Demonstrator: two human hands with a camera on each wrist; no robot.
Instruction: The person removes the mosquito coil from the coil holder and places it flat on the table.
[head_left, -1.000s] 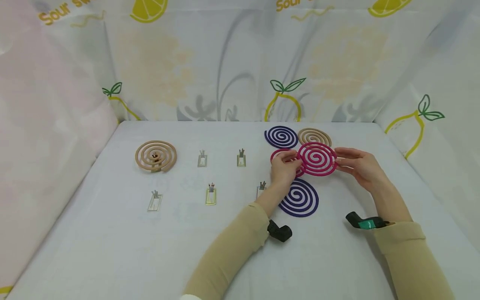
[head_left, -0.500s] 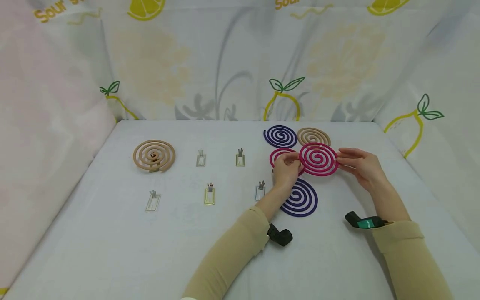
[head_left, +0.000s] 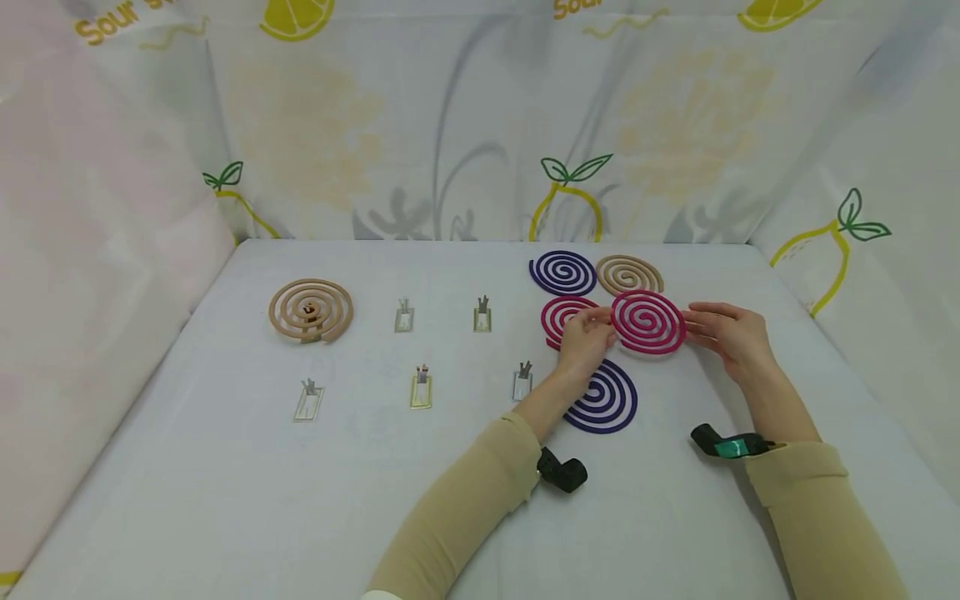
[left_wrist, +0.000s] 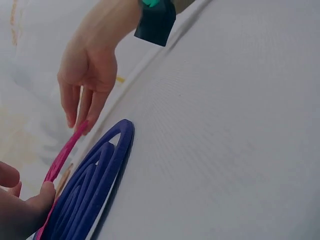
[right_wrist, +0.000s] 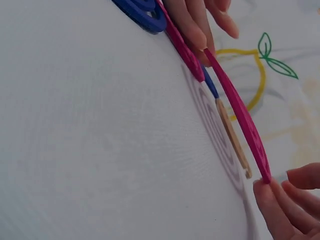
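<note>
A pink mosquito coil (head_left: 645, 317) is held up over the table between my hands, tilted. My left hand (head_left: 583, 346) pinches its left edge. At the opposite edge, the thumb and fingers of my right hand (head_left: 737, 340) hold the rim; the right wrist view shows the coil (right_wrist: 241, 112) edge-on, above its shadow. Beneath my left hand lies a second pink coil (head_left: 551, 321), partly covered. Nearer to me is a blue coil (head_left: 624, 406), also partly hidden by that hand. Another blue coil (head_left: 562, 273) and a tan coil (head_left: 626, 265) lie behind.
On the left, a tan coil (head_left: 330, 302) sits raised on a small metal stand. Several flat metal coil stands (head_left: 422, 392) with upright prongs are spread over the white table (head_left: 225, 500). A printed cloth (head_left: 480, 108) hangs behind the table.
Both hands have shifted slightly right and toward me with the held pink coil. More of the pink coil beneath now shows.
</note>
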